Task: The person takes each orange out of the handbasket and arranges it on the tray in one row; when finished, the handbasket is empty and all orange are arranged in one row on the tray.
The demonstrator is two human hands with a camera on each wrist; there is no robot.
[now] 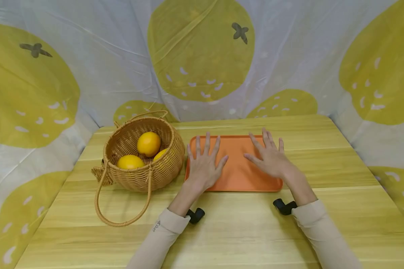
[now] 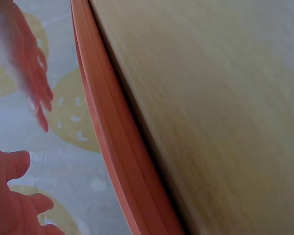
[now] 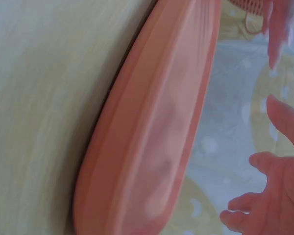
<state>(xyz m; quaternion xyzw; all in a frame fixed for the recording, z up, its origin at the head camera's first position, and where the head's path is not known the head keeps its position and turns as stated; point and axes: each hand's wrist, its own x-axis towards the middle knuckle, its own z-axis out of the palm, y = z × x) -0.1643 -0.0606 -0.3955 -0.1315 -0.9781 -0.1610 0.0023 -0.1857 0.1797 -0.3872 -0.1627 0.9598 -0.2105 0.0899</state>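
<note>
An orange rectangular tray [image 1: 235, 179] lies flat on the wooden table. Over its left part my left hand [image 1: 204, 168] hovers with fingers spread and straight, holding nothing. My right hand [image 1: 270, 158] is above the tray's right part, palm down, its fingers also spread and nothing in them. In the left wrist view, the tray's rim [image 2: 115, 132] runs below the raised left hand [image 2: 14, 196]. The right wrist view has the tray's side [image 3: 122, 147] beneath the right hand [image 3: 279, 181]. Left of the tray stands a wicker basket [image 1: 165, 173] with three yellow-orange, lemon-like fruits [image 1: 149, 144] inside.
The basket's front handle [image 1: 121, 224] hangs down toward the table [image 1: 235, 231]; its other handle leans back. Black wrist-worn devices [image 1: 284, 206] stick out by both cuffs. A white cloth with yellow fruit prints [image 1: 202, 48] hangs behind and along both sides.
</note>
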